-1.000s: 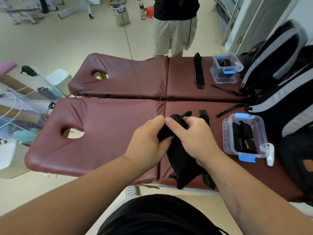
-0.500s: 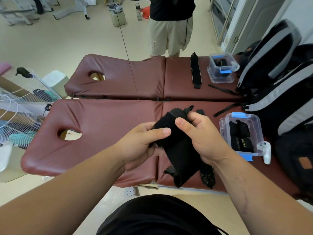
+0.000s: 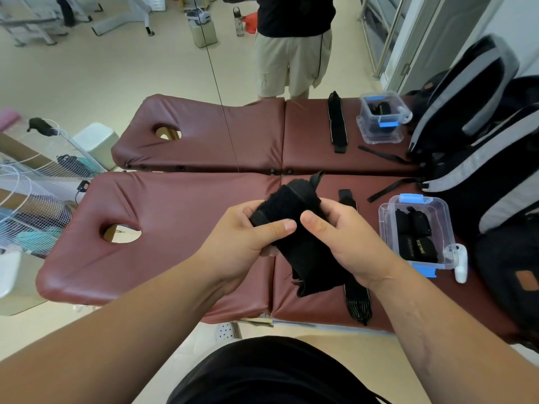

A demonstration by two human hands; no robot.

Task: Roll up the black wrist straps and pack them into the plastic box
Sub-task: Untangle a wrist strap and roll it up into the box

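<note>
A black wrist strap (image 3: pixel 294 211) is partly rolled at its top end, and its loose tail hangs down toward the bed's front edge. My left hand (image 3: pixel 248 237) grips the roll from the left with the thumb across its front. My right hand (image 3: pixel 344 240) holds it from the right. A second black strap (image 3: pixel 357 301) lies flat on the bed, partly hidden under my right hand. The clear plastic box (image 3: pixel 385 225) with blue clips stands open to the right, with rolled black straps (image 3: pixel 415 237) inside.
The maroon massage bed (image 3: pixel 175 217) stands against a mirror wall that reflects the bed, the strap, the box and a standing person. Black and grey backpacks (image 3: pixel 481 182) fill the right end. A small white item (image 3: pixel 461 266) lies by the box. Wire racks (image 3: pixel 29 199) stand at left.
Both hands have lifted the strap higher off the bed and turned its rolled end up, and the roll has grown thicker. My thumbs now meet across its front.
</note>
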